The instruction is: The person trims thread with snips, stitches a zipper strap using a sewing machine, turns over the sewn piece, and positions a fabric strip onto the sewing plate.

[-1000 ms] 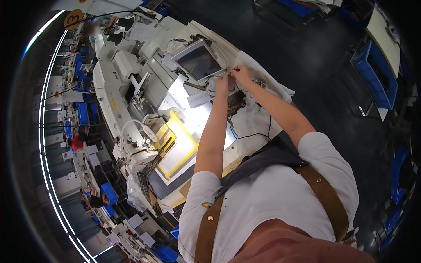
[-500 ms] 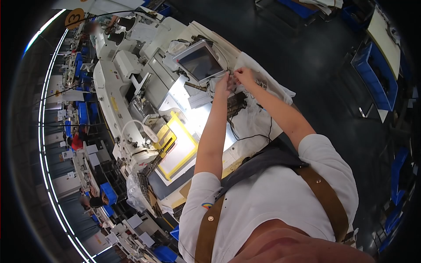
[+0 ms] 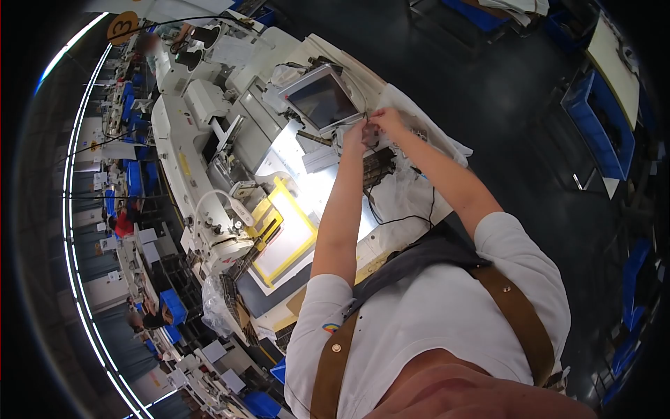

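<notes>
My left hand (image 3: pixel 355 134) is closed in a pinch just beyond the lower right corner of a grey-framed screen (image 3: pixel 322 100). Right beside it, my right hand (image 3: pixel 388 121) is closed too, its fingertips almost meeting the left ones. Whatever sits between the fingers is too small to make out. Below the hands lie dark pieces (image 3: pixel 379 165) in a pile and a crumpled clear plastic sheet (image 3: pixel 413 183). A black cable (image 3: pixel 401 221) loops over the table edge toward my apron.
A white sewing machine (image 3: pixel 183 150) stands to the left, with a yellow-edged template (image 3: pixel 305 244) under its lamp light. Grey strips (image 3: pixel 319 159) lie near the screen. On the right, a blue bin (image 3: pixel 599 126) stands on the floor side. Other workstations line the far left.
My right fingertips have shifted slightly left, closer to the left hand. The view has moved a little; the things on the table stay in place.
</notes>
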`<state>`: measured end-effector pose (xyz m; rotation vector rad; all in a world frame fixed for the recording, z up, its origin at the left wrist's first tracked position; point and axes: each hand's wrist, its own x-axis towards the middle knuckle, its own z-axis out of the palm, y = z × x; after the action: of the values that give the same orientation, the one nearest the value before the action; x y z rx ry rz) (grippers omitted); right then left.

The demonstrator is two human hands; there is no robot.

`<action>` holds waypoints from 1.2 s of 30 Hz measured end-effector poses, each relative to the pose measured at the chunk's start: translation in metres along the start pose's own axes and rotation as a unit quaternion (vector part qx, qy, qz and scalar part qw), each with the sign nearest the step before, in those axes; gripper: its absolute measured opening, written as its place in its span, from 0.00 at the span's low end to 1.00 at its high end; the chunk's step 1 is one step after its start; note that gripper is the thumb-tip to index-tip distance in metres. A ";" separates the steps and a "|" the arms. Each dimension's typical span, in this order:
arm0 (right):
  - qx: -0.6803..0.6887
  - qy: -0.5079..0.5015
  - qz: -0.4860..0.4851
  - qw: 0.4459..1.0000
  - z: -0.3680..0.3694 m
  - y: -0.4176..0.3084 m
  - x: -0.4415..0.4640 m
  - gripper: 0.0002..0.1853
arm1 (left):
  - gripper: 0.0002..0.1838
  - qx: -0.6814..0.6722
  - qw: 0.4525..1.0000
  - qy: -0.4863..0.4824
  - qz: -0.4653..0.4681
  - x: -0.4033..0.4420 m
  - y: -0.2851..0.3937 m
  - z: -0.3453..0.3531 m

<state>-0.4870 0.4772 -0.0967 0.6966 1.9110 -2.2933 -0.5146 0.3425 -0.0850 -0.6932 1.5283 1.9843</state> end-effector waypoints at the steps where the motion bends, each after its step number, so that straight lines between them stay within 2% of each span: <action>1: 0.002 -0.002 -0.003 1.000 -0.001 0.004 0.005 0.10 | 0.10 0.017 0.999 0.022 0.024 0.001 -0.003 0.001; 2: -0.051 0.022 -0.073 0.996 -0.001 0.008 0.010 0.09 | 0.10 0.034 0.997 0.044 0.048 0.003 -0.006 0.002; 4: -0.157 0.066 -0.210 0.963 0.000 0.011 0.016 0.09 | 0.09 0.174 0.965 0.115 0.162 0.004 -0.013 0.003; 7: -0.214 0.011 -0.251 0.944 -0.003 0.000 0.015 0.09 | 0.09 0.339 0.859 0.205 0.324 -0.012 -0.020 0.016; 8: -0.244 0.004 -0.229 0.942 -0.003 -0.012 0.009 0.10 | 0.10 0.383 0.812 0.230 0.375 -0.021 -0.022 0.020; 11: -0.320 -0.009 -0.173 0.931 0.001 -0.031 -0.002 0.14 | 0.09 0.408 0.769 0.223 0.439 -0.035 -0.022 0.025; 16: -0.365 0.014 -0.137 0.921 0.010 -0.030 0.001 0.15 | 0.09 0.438 0.744 0.222 0.452 -0.040 -0.024 0.028; 20: -0.256 0.035 -0.146 0.955 0.003 -0.018 0.006 0.14 | 0.08 0.439 0.735 0.227 0.463 -0.043 -0.025 0.028; 22: -0.210 0.051 -0.135 0.967 -0.002 -0.011 0.011 0.13 | 0.07 0.436 0.752 0.231 0.437 -0.045 -0.022 0.028; 25: -0.183 0.015 -0.116 0.976 -0.002 -0.004 0.018 0.12 | 0.07 0.445 0.756 0.232 0.421 -0.046 -0.020 0.027; 29: -0.236 0.014 -0.136 0.962 0.002 -0.013 0.009 0.13 | 0.09 0.469 0.745 0.236 0.411 -0.042 -0.022 0.025; 32: -0.274 0.013 -0.138 0.952 0.008 -0.014 0.007 0.13 | 0.11 0.478 0.718 0.241 0.445 -0.042 -0.025 0.025; 36: -0.268 -0.008 -0.129 0.955 0.011 -0.008 0.011 0.13 | 0.10 0.465 0.729 0.240 0.441 -0.050 -0.026 0.026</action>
<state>-0.5030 0.4710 -0.0926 0.3753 2.5804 -1.7315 -0.4628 0.3681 -0.0630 0.0358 3.2368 1.1451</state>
